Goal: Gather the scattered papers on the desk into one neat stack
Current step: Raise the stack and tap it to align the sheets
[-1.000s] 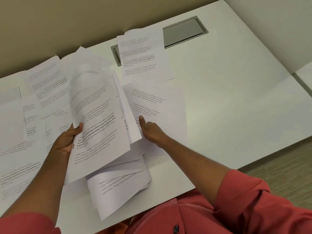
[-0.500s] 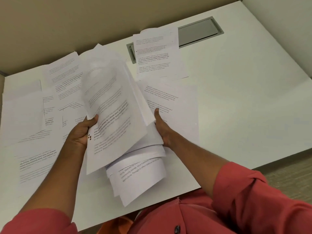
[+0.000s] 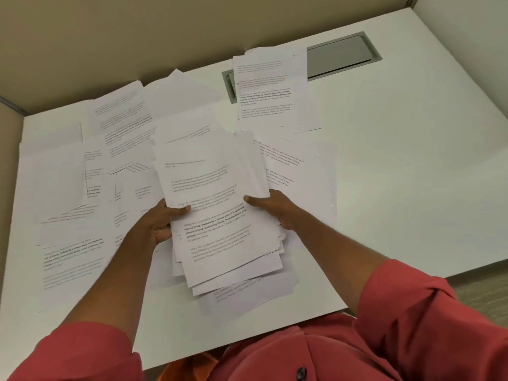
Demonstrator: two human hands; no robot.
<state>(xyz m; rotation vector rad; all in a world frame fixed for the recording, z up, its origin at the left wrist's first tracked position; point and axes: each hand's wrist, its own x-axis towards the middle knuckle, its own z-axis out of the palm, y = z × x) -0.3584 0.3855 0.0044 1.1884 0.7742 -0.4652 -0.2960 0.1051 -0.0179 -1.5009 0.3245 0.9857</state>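
While loose sheets (image 3: 82,188) litter the counter (image 3: 412,160), the left hand (image 3: 159,224) and right hand (image 3: 277,209) clamp the ragged bundle (image 3: 217,210) by its sides, seemingly to square it.

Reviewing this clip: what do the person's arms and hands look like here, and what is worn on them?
Both hands, the left hand and the right hand, are bare: no gloves, rings or watch are visible. The forearms are uncovered. The coral-red sleeves, the left sleeve and the right sleeve, are pushed up towards the elbows. They belong to a buttoned shirt; one dark button shows.
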